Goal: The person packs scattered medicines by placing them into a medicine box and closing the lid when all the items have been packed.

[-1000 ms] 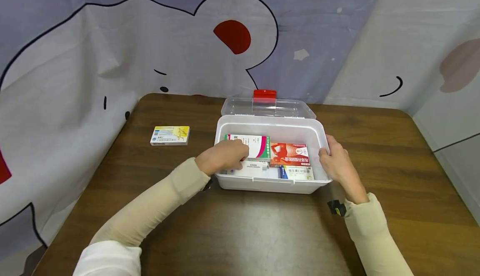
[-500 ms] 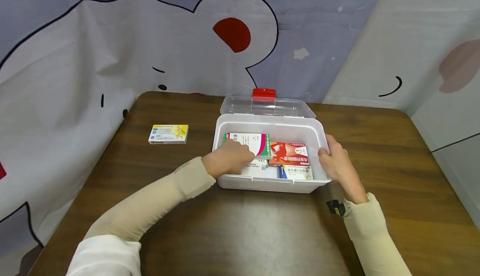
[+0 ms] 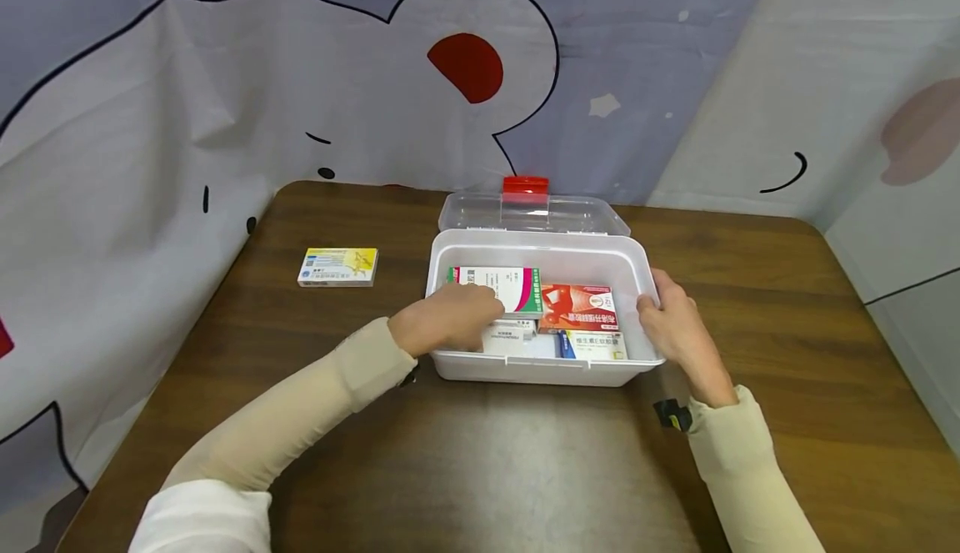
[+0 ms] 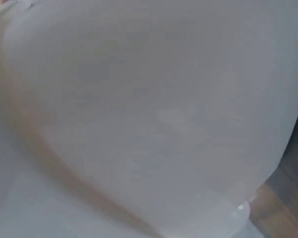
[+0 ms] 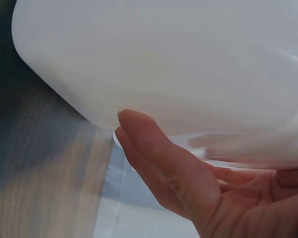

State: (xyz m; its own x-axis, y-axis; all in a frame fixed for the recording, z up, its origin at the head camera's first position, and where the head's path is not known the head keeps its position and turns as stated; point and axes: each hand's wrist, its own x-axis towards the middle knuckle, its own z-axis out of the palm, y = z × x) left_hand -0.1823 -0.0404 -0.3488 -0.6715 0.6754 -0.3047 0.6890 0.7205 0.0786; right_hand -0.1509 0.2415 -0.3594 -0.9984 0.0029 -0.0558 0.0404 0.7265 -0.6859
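Observation:
A white plastic storage box (image 3: 570, 372) stands on the table with its clear lid (image 3: 577, 216) folded back. My right hand (image 3: 677, 328) grips the box's right wall by the rim; the right wrist view shows its fingers (image 5: 174, 168) against the wall. Over the left part of the box, my left hand (image 3: 450, 317) reaches in beside a white, green and pink medicine box (image 3: 506, 288). Its fingertips are partly hidden, so any hold is unclear. Also inside lie a red medicine box (image 3: 577, 309), a white and blue one (image 3: 596, 344) and a white one (image 3: 506, 336).
A yellow and white medicine box (image 3: 337, 267) lies on the wooden table (image 3: 487, 461), left of the storage box. A red latch (image 3: 525, 185) sits on the lid's far edge. Behind the table hangs a printed cloth (image 3: 300, 69).
My left hand shifts slightly to the right within the box, then back a little. The right hand keeps its grip, and the medicine boxes stay almost in place.

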